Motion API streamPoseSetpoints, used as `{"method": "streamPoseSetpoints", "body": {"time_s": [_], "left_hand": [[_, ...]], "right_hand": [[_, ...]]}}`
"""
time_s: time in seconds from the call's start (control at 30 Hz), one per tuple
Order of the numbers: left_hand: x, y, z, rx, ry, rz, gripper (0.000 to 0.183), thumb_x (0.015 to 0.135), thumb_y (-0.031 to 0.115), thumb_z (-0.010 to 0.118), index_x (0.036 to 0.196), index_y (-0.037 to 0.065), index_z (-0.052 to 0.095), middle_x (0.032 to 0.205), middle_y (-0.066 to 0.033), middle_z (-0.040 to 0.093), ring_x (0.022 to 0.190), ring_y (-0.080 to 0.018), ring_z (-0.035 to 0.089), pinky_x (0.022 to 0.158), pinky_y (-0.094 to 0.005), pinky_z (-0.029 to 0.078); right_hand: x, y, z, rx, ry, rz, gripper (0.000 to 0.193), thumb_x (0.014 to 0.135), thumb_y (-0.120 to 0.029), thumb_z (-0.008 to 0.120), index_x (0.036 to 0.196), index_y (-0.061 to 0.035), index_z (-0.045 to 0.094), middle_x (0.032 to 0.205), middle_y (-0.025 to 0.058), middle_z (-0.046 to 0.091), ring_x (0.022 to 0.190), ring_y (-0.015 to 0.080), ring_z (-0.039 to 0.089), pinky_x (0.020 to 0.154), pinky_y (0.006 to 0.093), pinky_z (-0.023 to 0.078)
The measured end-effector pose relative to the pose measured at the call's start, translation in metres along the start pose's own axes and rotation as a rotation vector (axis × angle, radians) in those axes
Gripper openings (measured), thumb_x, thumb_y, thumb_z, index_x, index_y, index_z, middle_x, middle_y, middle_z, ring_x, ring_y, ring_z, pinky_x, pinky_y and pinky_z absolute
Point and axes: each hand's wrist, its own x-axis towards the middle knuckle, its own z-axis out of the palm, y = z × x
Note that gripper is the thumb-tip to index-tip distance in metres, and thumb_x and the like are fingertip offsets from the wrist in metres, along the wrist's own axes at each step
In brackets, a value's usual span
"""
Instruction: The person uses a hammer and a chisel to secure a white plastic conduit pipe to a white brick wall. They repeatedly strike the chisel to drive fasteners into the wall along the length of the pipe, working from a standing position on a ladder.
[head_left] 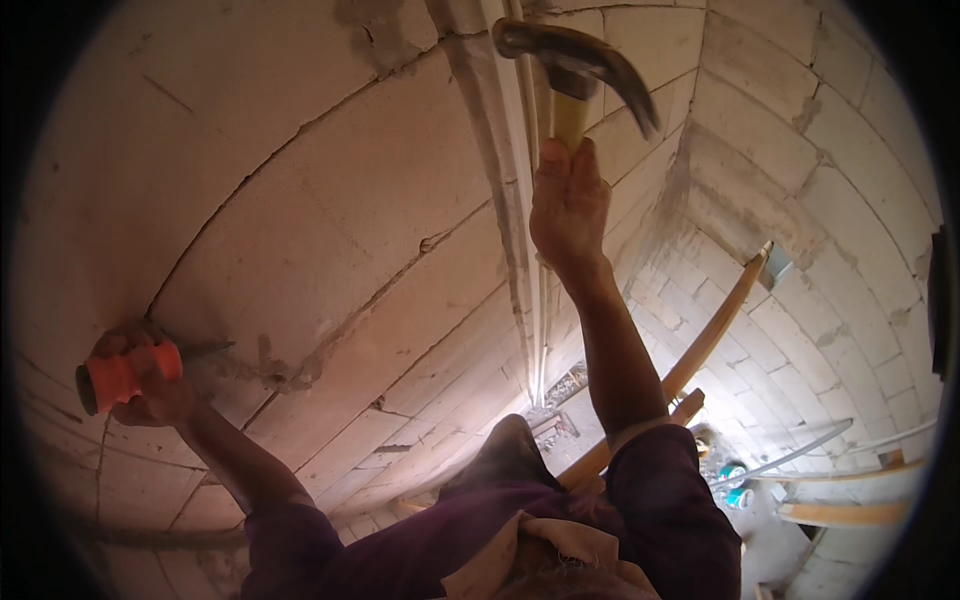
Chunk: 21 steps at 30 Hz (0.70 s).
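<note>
Left hand (140, 375) is wrapped tight round the orange grip of a chisel (125, 375), its dark steel tip set against the block wall (330, 180) at a mortar joint near the wall's left edge. Right hand (568, 205) is fisted round the wooden handle of a claw hammer (580, 60), raised high w/ the head up near the top edge of the wall, well apart from the chisel. Progress, as a judgement: a shallow chipped scar runs along the joint just right of the chisel tip, so cutting looks begun but short; most of that joint to the right looks uncut. A long vertical chase w/ pale conduit (525, 230) in it runs down the wall's middle, already cut. Packages: two small teal-and-white cans (735, 485) on the floor near the lower right, by curved wooden poles (700, 345); labels too small to tell. No signs seen on the walls. Rubble lies at the wall's foot.
</note>
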Motion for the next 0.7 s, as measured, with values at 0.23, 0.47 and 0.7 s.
{"method": "streamPoseSetpoints", "body": {"time_s": [0.23, 0.47, 0.7], "left_hand": [[0.001, -0.007, -0.007, -0.233, -0.189, 0.055, 0.021, 0.08, -0.001, 0.066, 0.099, -0.001, 0.057, 0.087, -0.0118, 0.059, 0.07, -0.0202, 0.055, 0.057, -0.0328, 0.046], [0.008, 0.064, 0.103, -0.121, -0.138, -0.393, 0.027, 0.081, -0.008, 0.069, 0.106, 0.0, 0.063, 0.096, -0.0096, 0.065, 0.075, -0.0159, 0.062, 0.061, -0.0274, 0.051], [0.074, 0.116, 0.302, 0.681, -0.804, 0.207, 0.024, 0.083, 0.011, 0.075, 0.104, 0.004, 0.064, 0.093, -0.0144, 0.071, 0.093, -0.029, 0.069, 0.082, -0.0415, 0.055]], "right_hand": [[-0.015, 0.022, 0.011, 0.139, 0.048, -0.008, 0.03, 0.105, -0.03, 0.047, 0.096, -0.0019, 0.046, 0.063, 0.0103, 0.051, 0.052, 0.0252, 0.051, 0.049, 0.0372, 0.04], [-0.053, 0.051, -0.011, 0.348, 0.037, 0.179, 0.031, 0.105, -0.031, 0.049, 0.092, -0.0034, 0.049, 0.061, 0.0038, 0.048, 0.052, 0.0127, 0.043, 0.048, 0.0318, 0.037], [-0.08, 0.045, -0.048, 0.226, 0.017, 0.256, 0.035, 0.105, -0.033, 0.045, 0.091, -0.001, 0.051, 0.06, 0.0072, 0.052, 0.053, 0.0168, 0.05, 0.049, 0.0365, 0.04]]}}
